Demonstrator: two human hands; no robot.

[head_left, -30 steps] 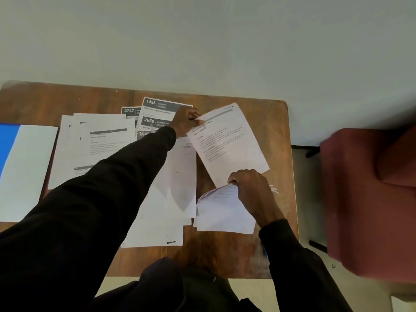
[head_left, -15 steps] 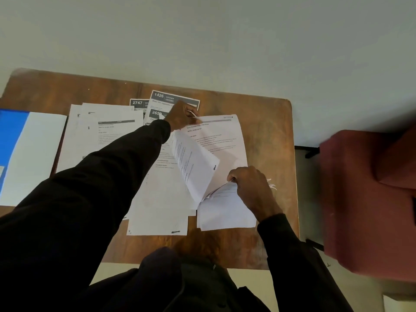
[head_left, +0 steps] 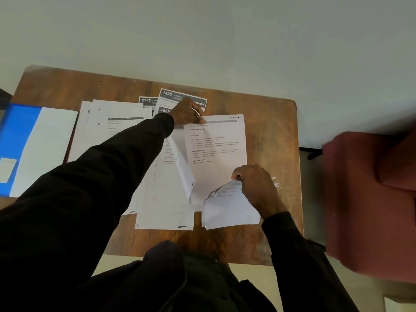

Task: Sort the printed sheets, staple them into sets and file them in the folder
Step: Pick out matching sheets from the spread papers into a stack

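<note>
I see a text sheet headed SECTION lying face up right of centre on the worktop, with another sheet curling up off its left edge. Crumpled sheets bunch at its near end. More white sheets fan out leftward, and numbered cards lie beyond. The open blue folder lies far left.

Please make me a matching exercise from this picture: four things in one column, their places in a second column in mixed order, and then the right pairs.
1 folder
2 left hand
3 right hand
4 chair

a right of the table
b far corner of the sheet
c left end of the table
d near edge of the sheet

Pairs: 1-c, 2-b, 3-d, 4-a
</note>
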